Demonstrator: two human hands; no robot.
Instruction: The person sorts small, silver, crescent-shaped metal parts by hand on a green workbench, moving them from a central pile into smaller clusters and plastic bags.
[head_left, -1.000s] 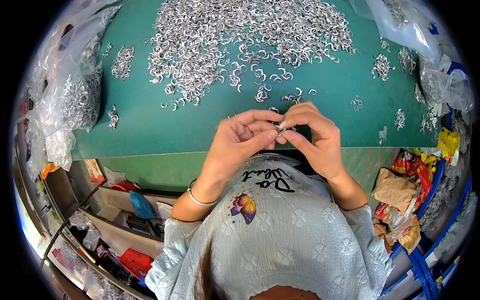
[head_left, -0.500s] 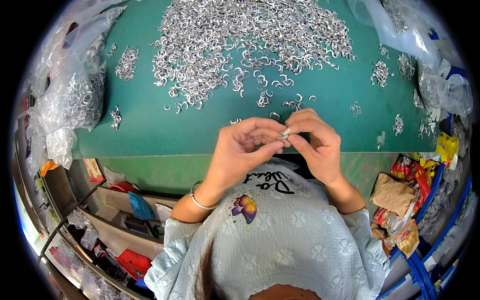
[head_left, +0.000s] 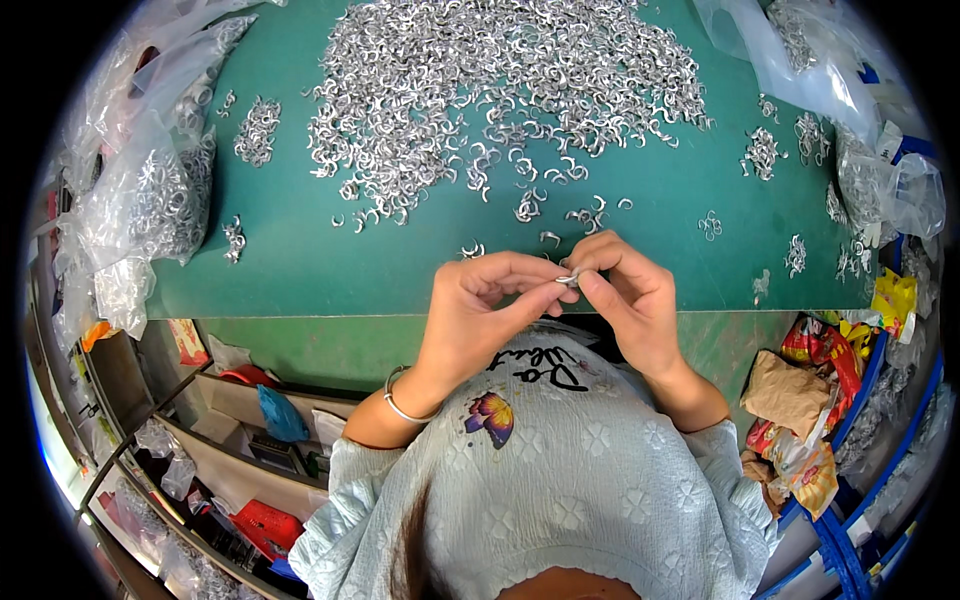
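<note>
Fingertips together, a left hand (head_left: 465,305) and a right hand (head_left: 640,305) keep their pinch on a small silver piece (head_left: 567,281), sitting slightly lower in view than half a second ago, as does the edge of the green table (head_left: 300,285). Bare tabletop stretches left toward a plastic bag (head_left: 165,205) and right toward small clusters (head_left: 760,152); a silver heap (head_left: 500,80) spreads beyond. The piece lies at the very tips, between thumbs and forefingers, just inside the front edge.
</note>
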